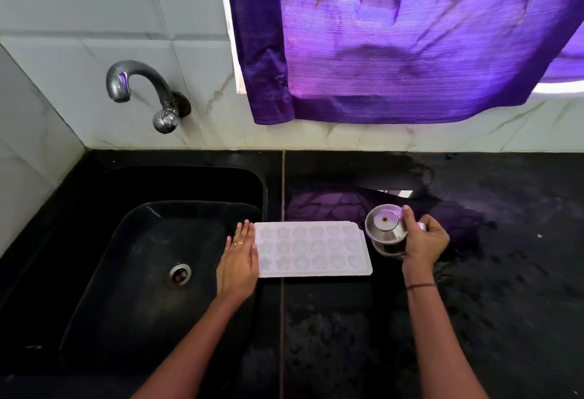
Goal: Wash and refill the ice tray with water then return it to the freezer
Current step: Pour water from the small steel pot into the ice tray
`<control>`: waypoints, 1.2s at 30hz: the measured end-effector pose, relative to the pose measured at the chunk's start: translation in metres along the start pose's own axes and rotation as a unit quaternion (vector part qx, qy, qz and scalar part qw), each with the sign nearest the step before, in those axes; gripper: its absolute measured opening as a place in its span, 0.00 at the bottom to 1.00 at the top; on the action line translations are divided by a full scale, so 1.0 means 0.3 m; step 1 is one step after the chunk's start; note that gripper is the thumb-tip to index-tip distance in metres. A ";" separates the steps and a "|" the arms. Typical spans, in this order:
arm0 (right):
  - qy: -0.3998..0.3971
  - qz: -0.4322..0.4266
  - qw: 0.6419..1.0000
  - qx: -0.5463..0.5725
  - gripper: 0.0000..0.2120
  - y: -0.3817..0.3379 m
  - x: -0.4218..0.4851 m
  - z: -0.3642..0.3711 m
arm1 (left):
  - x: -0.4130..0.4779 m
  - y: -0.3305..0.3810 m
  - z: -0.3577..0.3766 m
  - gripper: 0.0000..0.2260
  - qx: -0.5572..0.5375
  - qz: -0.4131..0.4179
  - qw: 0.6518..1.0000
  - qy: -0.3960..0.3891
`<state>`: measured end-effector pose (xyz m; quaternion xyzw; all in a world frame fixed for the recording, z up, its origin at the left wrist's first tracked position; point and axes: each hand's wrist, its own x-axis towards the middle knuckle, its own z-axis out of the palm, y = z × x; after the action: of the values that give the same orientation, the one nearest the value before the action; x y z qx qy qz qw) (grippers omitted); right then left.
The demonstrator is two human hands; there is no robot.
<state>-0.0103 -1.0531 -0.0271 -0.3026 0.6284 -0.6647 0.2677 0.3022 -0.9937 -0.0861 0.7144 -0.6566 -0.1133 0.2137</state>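
A white ice tray [313,250] with star, round and heart shaped cells lies flat on the black counter, just right of the sink. My left hand [239,256] rests flat against the tray's left end, fingers straight and together. My right hand [423,240] grips a small steel jug with a lid [385,229] that stands right next to the tray's right end. Whether the cells hold water is hard to tell.
A black sink [151,272] with a metal drain [179,275] is at the left. A chrome tap [139,92] juts from the tiled wall above it. A purple curtain [395,38] hangs over the window. The black counter [489,288] stretches right, with wet patches.
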 end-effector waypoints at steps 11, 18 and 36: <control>-0.047 -0.081 0.992 -0.081 0.24 -0.028 -0.060 -0.021 | 0.001 -0.006 0.000 0.32 0.000 0.007 1.000 -0.001; -0.059 -0.140 0.979 -0.138 0.27 -0.070 -0.099 -0.022 | 0.005 -0.011 0.005 0.32 -0.003 0.008 1.000 -0.003; -0.031 -0.071 0.994 -0.083 0.26 -0.045 -0.080 -0.021 | 0.008 -0.019 0.020 0.32 -0.004 0.004 1.000 0.002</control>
<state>0.0015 -1.0303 -0.0153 -0.3875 0.6500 -0.6180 0.2131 0.3050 -0.9968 -0.0936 0.7114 -0.6585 -0.1137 0.2177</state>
